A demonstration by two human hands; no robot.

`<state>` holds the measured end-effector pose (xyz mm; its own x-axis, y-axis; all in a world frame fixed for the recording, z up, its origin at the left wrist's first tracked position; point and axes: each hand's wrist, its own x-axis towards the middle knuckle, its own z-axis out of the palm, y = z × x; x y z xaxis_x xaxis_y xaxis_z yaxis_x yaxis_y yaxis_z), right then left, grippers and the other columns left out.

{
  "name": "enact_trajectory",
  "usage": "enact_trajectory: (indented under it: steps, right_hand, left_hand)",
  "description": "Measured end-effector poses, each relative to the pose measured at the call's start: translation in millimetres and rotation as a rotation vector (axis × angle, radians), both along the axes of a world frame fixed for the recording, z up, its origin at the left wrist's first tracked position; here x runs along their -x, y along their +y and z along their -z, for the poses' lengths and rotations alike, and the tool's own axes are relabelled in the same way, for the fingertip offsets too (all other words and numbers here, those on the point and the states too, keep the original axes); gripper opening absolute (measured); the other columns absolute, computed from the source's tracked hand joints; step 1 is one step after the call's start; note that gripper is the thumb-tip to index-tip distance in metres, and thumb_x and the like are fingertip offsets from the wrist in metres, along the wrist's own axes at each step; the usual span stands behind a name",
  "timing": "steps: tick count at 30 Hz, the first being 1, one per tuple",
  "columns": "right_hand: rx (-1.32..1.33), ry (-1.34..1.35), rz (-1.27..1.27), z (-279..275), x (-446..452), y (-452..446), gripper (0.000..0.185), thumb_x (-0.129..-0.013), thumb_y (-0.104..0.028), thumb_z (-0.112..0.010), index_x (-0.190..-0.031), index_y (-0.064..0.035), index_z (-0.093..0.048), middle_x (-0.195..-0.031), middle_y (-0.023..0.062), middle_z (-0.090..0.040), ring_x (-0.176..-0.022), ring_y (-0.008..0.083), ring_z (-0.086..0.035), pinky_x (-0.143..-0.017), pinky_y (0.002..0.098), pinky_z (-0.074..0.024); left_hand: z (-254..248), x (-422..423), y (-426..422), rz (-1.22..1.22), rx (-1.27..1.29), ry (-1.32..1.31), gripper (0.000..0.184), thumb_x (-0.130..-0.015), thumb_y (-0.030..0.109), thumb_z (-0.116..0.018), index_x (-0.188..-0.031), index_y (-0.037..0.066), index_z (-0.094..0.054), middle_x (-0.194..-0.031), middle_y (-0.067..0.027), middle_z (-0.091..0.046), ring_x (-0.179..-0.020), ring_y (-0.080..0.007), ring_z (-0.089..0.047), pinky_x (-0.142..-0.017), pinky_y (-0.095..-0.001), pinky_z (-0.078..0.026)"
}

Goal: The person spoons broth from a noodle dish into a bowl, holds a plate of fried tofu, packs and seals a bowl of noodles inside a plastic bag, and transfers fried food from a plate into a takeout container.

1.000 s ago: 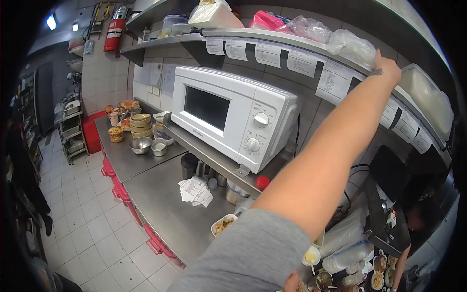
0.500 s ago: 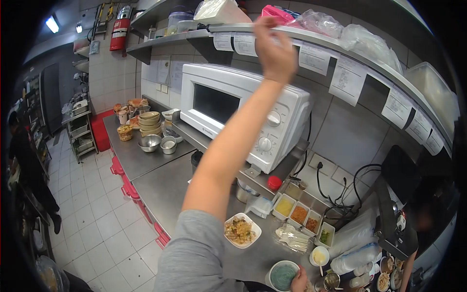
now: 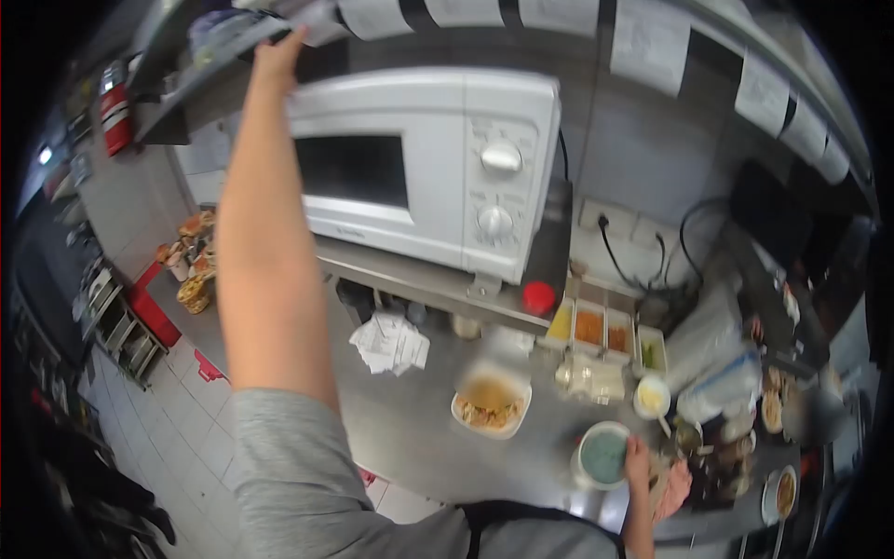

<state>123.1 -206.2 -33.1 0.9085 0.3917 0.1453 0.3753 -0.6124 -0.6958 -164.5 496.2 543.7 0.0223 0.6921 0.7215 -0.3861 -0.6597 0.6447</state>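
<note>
My left hand (image 3: 277,65) is raised at the edge of the upper shelf, beside a paper slip (image 3: 318,25). Blur hides whether its fingers grip anything. Low on the right, my right hand (image 3: 637,462) grips the rim of a round white bowl (image 3: 589,469) with a teal inside. A square white bowl of food (image 3: 491,410), topped with something golden brown, stands on the steel counter (image 3: 410,438) to the left of that bowl. Behind my left forearm is a white microwave (image 3: 438,177) on a raised steel shelf.
Crumpled paper slips (image 3: 389,343) lie below the microwave. A red lid (image 3: 538,298), topping containers (image 3: 589,326), a small white cup (image 3: 651,398) and plastic packs stand right. More slips (image 3: 650,45) hang from the shelf. Someone in dark clothes (image 3: 102,475) stands at far left.
My left hand has moved left along the shelf edge. The view has shifted, and the crumpled slips now show. My right hand stays on the teal-inside bowl.
</note>
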Motion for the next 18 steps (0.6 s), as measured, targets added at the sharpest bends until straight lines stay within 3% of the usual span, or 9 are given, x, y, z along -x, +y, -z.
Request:
enact_trajectory:
  steps: [2, 4, 7, 8, 10, 11, 12, 15, 18]
  right_hand:
    - [-0.022, -0.004, -0.005, -2, 1, -1, 0.038, -0.092, -0.030, -0.044, -0.094, 0.0053, -0.058, -0.084, 0.0260, -0.060, -0.079, 0.0367, -0.058, -0.075, 0.0407, -0.0440]
    - [-0.014, -0.023, 0.028, -10, 10, 2, 0.038, -0.093, -0.028, -0.041, -0.090, 0.0059, -0.057, -0.083, 0.0269, -0.059, -0.080, 0.0393, -0.058, -0.073, 0.0411, -0.0436]
    - [-0.027, 0.005, 0.047, -19, 19, 3, 0.038, -0.094, -0.028, -0.042, -0.090, 0.0059, -0.057, -0.080, 0.0239, -0.059, -0.076, 0.0329, -0.057, -0.072, 0.0384, -0.0430]
    - [-0.034, 0.008, 0.041, -22, 20, 3, 0.037, -0.094, -0.029, -0.042, -0.090, 0.0058, -0.056, -0.080, 0.0221, -0.059, -0.074, 0.0295, -0.056, -0.071, 0.0368, -0.0428]
    - [-0.066, 0.000, 0.040, -16, 22, 3, 0.037, -0.094, -0.029, -0.043, -0.090, 0.0055, -0.056, -0.079, 0.0183, -0.059, -0.073, 0.0242, -0.054, -0.070, 0.0345, -0.0425]
    - [-0.088, -0.008, 0.043, -11, 19, 0, 0.037, -0.094, -0.030, -0.044, -0.091, 0.0053, -0.056, -0.079, 0.0164, -0.060, -0.073, 0.0225, -0.054, -0.070, 0.0338, -0.0424]
    - [-0.113, -0.016, 0.040, -4, 14, -1, 0.038, -0.095, -0.030, -0.044, -0.091, 0.0052, -0.057, -0.078, 0.0144, -0.060, -0.073, 0.0207, -0.053, -0.070, 0.0330, -0.0422]
    - [-0.086, -0.062, 0.064, 14, 1, -8, 0.039, -0.095, -0.032, -0.044, -0.093, 0.0048, -0.057, -0.079, 0.0100, -0.059, -0.075, 0.0159, -0.052, -0.071, 0.0306, -0.0419]
    - [-0.086, 0.121, 0.024, -10, 11, -4, 0.040, -0.095, -0.032, -0.043, -0.093, 0.0052, -0.057, -0.080, 0.0096, -0.059, -0.077, 0.0148, -0.052, -0.072, 0.0291, -0.0416]
  left_hand:
    - [4, 20, -14, -0.075, -0.109, 0.216, 0.075, -0.072, 0.026, -0.077, -0.130, 0.000, -0.038, -0.116, -0.0123, -0.055, -0.100, -0.0228, -0.054, -0.084, -0.0383, -0.044]
    - [10, 43, 62, 0.219, -0.059, 0.048, 0.039, -0.082, 0.023, -0.066, -0.115, 0.009, -0.050, -0.106, -0.0098, -0.056, -0.096, -0.0197, -0.054, -0.083, -0.0304, -0.043]
    - [89, 75, -97, 0.366, -0.208, -0.099, 0.056, -0.082, 0.018, -0.067, -0.128, 0.001, -0.039, -0.110, -0.0119, -0.057, -0.096, -0.0205, -0.057, -0.080, -0.0352, -0.047]
    - [124, 83, -133, 0.365, -0.163, -0.070, 0.042, -0.088, 0.010, -0.056, -0.127, 0.002, -0.040, -0.108, -0.0125, -0.057, -0.096, -0.0185, -0.058, -0.079, -0.0322, -0.047]
    - [207, 95, -184, 0.418, 0.052, 0.211, 0.040, -0.089, 0.015, -0.055, -0.127, 0.003, -0.045, -0.111, -0.0104, -0.058, -0.099, -0.0169, -0.058, -0.082, -0.0272, -0.046]
    - [235, 88, -243, 0.026, 0.179, 0.556, 0.041, -0.087, 0.013, -0.058, -0.125, 0.002, -0.049, -0.116, -0.0091, -0.058, -0.100, -0.0153, -0.057, -0.081, -0.0242, -0.046]
    - [273, 94, -264, 0.348, -0.136, 0.593, 0.041, -0.085, 0.008, -0.059, -0.125, 0.003, -0.051, -0.122, -0.0092, -0.056, -0.103, -0.0123, -0.055, -0.080, -0.0218, -0.045]
    - [340, 84, -318, 0.818, 0.356, 0.505, 0.056, -0.082, -0.008, -0.053, -0.135, 0.001, -0.038, -0.138, -0.0110, -0.040, -0.119, -0.0128, -0.043, -0.083, -0.0206, -0.046]
    - [360, 79, -337, 0.953, 0.456, 0.367, 0.060, -0.083, -0.012, -0.047, -0.139, 0.000, -0.029, -0.144, -0.0130, -0.028, -0.125, -0.0158, -0.037, -0.089, -0.0231, -0.044]
